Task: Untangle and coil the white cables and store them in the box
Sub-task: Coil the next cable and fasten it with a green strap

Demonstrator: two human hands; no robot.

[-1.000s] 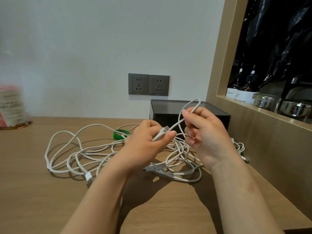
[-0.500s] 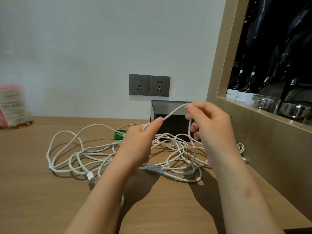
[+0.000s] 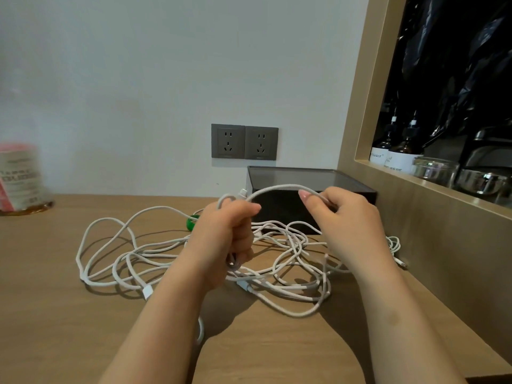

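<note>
"What did each hand have hold of?"

"My left hand [image 3: 224, 234] was fisted round one white strand [image 3: 277, 187]. My right hand [image 3: 346, 217] pinched that same strand, which arched between them."

"And the rest?"

"The white cables [image 3: 166, 253] lay tangled on the table [image 3: 55, 314], under both hands and just in front of the dark box [image 3: 304, 176]."

Wooden tabletop [image 3: 55, 314] across the lower frame. A tangle of white cables [image 3: 110, 261] sprawls at centre; a dark box [image 3: 282, 214] stands behind it, a small green object [image 3: 191, 221] just left of the box, and a blurred labelled container [image 3: 19, 178] at the far left.
</note>
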